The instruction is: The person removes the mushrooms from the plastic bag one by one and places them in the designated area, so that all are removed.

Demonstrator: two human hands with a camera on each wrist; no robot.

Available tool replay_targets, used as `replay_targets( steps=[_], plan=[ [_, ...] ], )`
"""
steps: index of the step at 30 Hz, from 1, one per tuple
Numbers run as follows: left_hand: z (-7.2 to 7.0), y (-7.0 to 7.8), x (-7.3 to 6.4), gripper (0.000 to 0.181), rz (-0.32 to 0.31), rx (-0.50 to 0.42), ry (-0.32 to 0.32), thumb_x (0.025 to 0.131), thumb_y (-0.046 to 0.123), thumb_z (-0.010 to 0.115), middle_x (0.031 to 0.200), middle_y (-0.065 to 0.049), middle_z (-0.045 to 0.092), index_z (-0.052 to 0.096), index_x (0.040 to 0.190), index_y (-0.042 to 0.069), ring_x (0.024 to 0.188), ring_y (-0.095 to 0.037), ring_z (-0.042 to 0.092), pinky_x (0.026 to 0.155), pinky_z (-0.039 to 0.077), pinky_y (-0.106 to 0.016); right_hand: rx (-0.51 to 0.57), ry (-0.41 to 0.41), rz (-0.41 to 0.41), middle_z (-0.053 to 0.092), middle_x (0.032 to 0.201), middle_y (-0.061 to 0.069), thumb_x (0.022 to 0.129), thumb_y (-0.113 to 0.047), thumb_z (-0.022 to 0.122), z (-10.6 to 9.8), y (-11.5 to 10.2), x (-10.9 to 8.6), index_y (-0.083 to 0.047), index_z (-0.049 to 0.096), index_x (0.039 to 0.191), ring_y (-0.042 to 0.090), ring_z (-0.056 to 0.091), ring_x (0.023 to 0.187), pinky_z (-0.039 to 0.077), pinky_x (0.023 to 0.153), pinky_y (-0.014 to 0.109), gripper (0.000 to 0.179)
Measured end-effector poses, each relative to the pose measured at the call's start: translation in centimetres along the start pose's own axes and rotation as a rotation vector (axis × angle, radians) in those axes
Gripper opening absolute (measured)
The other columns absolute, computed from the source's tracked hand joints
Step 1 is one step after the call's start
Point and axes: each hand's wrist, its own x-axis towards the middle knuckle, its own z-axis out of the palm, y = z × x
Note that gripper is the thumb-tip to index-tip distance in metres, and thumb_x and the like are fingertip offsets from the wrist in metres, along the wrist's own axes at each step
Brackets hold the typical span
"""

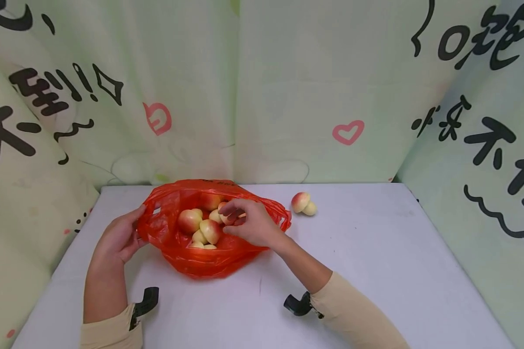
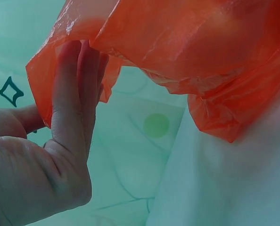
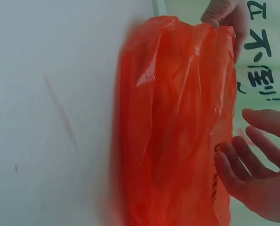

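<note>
A red plastic bag lies on the table with its mouth spread, showing several rounded red-and-yellow pieces, each with a smaller pale-yellow lobe. My left hand holds the bag's left rim; in the left wrist view its long, nearly straight fingers lie against the film, with the thumb on the other side. Over the right part of the opening is my right hand, fingers bent loosely near the pieces. The right wrist view shows its fingers spread apart, with nothing visible between them.
One more red-and-yellow piece with a pale lobe lies on the white table, right of the bag near the back edge. Printed curtains hang behind the table and along both sides.
</note>
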Motion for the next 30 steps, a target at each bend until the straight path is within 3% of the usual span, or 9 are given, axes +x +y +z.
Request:
replay_targets(
  steps=[8, 18, 30],
  plan=[
    [0.1, -0.1, -0.2, 0.062, 0.010, -0.025, -0.022, 0.101, 0.049, 0.063, 0.118, 0.013, 0.065, 0.040, 0.154, 0.024, 0.100, -0.006, 0.068, 0.087, 0.062, -0.026, -0.066, -0.068, -0.006, 0.071, 0.123, 0.007, 0.089, -0.007, 0.081, 1.8, 0.0, 0.1, -0.010, 0.070, 0.124, 0.027, 0.067, 0.113, 0.062, 0.093, 0.037, 0.037],
    [0.3, 0.1, -0.1, 0.074, 0.011, -0.005, -0.011, 0.100, 0.051, 0.062, 0.123, 0.011, 0.061, 0.033, 0.162, 0.023, 0.103, -0.006, 0.067, 0.087, 0.062, -0.026, -0.103, -0.154, 0.004, 0.070, 0.122, 0.003, 0.088, -0.010, 0.083, 3.4, -0.3, -0.1, -0.015, 0.070, 0.124, 0.023, 0.063, 0.113, 0.058, 0.082, 0.019, 0.039],
    [0.3, -0.1, -0.2, 0.075, 0.020, 0.023, 0.000, 0.101, 0.052, 0.061, 0.126, 0.010, 0.059, 0.030, 0.163, 0.021, 0.104, -0.006, 0.066, 0.088, 0.062, -0.026, -0.130, -0.183, 0.010, 0.071, 0.120, 0.000, 0.089, -0.009, 0.082, 4.6, -0.1, -0.4, -0.016, 0.071, 0.126, 0.021, 0.064, 0.112, 0.058, 0.081, 0.018, 0.040]
  ],
)
